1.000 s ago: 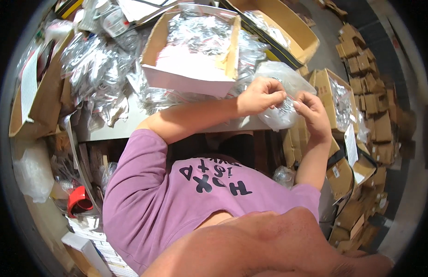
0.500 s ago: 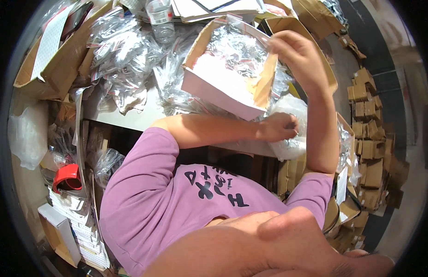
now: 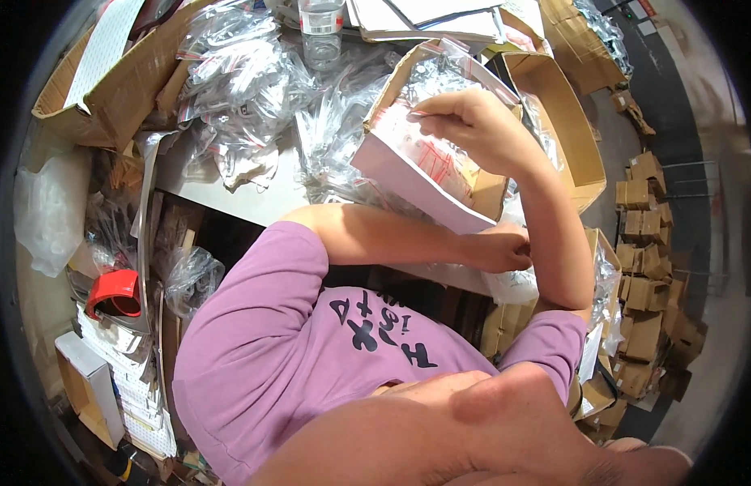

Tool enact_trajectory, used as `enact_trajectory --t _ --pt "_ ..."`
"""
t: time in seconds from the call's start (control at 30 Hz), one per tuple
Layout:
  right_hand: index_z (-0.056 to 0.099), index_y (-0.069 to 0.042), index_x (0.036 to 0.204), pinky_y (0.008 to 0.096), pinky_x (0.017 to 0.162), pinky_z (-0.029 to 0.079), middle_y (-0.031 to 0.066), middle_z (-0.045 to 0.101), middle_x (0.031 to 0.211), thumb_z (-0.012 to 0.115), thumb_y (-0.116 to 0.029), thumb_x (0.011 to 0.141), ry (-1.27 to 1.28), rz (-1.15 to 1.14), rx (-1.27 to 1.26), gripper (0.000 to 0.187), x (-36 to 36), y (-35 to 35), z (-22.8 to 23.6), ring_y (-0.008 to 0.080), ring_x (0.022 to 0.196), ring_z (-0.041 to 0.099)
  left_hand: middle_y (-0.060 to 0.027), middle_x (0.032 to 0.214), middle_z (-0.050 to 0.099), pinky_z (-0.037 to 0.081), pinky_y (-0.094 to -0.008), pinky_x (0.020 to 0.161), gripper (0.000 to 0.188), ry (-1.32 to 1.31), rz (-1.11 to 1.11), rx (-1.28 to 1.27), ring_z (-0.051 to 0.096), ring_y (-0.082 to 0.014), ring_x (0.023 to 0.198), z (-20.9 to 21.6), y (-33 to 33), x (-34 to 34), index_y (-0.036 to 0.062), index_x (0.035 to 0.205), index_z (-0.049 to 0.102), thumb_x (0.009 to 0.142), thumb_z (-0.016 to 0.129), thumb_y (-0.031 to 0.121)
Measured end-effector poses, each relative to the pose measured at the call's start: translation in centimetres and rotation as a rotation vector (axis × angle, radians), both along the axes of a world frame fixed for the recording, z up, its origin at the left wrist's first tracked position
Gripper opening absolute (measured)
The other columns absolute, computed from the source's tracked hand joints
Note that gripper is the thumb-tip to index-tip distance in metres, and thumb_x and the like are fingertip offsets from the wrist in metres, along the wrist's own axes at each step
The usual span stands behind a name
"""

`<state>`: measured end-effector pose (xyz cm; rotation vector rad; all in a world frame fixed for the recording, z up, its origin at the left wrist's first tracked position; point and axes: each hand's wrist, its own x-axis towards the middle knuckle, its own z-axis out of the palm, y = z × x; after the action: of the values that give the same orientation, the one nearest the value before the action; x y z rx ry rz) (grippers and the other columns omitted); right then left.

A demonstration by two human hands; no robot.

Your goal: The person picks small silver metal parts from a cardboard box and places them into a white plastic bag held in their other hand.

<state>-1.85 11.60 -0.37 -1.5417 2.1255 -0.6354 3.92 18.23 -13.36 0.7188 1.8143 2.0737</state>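
Observation:
My right hand (image 3: 473,121) is over a cardboard box (image 3: 416,180) with a white outer side, its fingers drawn together low over the contents. Whatever they pinch is too small to make out. Inside the box lie small clear zip bags (image 3: 440,77) and a clear piece with red markings (image 3: 442,166). Just outside the box's near corner, my left hand (image 3: 503,248) is closed with its fingers curled. I cannot see what it holds. Below and beside it is a whitish plastic bag (image 3: 509,286), partly hidden by my hand.
Heaped clear zip bags (image 3: 250,89) cover the table's left part, with a plastic bottle (image 3: 321,36) behind them. Papers (image 3: 424,20) lie at the back. An open cardboard box (image 3: 586,154) stands right; stacked cartons (image 3: 641,243) line the floor beyond. A red tape dispenser (image 3: 115,293) sits lower left.
My right hand has moved left from the box's right edge to over its contents. The left hand stays near the whitish bag, now turned further inward. The whole view has shifted slightly.

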Motion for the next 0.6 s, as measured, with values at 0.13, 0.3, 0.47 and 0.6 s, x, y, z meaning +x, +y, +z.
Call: enact_trajectory --t 0.13,0.3,0.47,0.6 --pt "0.056 -0.001 0.114 0.0259 0.069 0.049 0.011 0.065 0.081 0.062 -0.003 0.083 -0.245 -0.171 -0.168 0.031 0.2 2.2 0.2 0.0104 0.075 0.06 -0.0108 0.083 0.063 0.046 -0.0321 0.069 0.021 0.033 0.133 0.003 0.058 -0.0203 0.075 1.4 -1.0 0.5 0.0001 0.096 0.06 0.079 0.058 0.013" --pt "0.055 0.003 0.09 0.0214 0.068 0.047 0.0025 0.058 0.079 0.06 0.0 0.086 -0.361 -0.163 -0.409 0.007 -0.1 6.4 1.7 0.0063 0.074 0.055 -0.0071 0.077 0.06 0.047 -0.0297 0.064 0.018 0.06 0.235 0.014 0.056 -0.014 0.069 0.3 -0.1 0.3 -0.0007 0.093 0.058 0.082 0.061 0.014" --pt "0.054 0.002 0.09 0.0235 0.073 0.048 0.0072 0.062 0.09 0.055 -0.004 0.091 -0.174 -0.227 -0.207 0.007 0.9 6.4 0.9 0.0121 0.081 0.06 -0.0052 0.081 0.061 0.047 -0.0256 0.062 0.018 -0.06 0.173 0.063 0.056 -0.0108 0.069 -0.3 0.1 -0.1 -0.001 0.094 0.058 0.084 0.062 0.013" --pt "0.057 0.0 0.089 0.0357 0.065 0.048 0.0162 0.063 0.078 0.06 -0.009 0.085 0.212 -0.137 -0.221 0.01 2.0 6.1 0.7 0.033 0.071 0.06 -0.0051 0.079 0.061 0.047 -0.0283 0.061 0.029 -0.115 0.141 0.008 0.055 -0.0116 0.068 1.7 -1.1 1.1 -0.002 0.098 0.061 0.086 0.06 0.024"
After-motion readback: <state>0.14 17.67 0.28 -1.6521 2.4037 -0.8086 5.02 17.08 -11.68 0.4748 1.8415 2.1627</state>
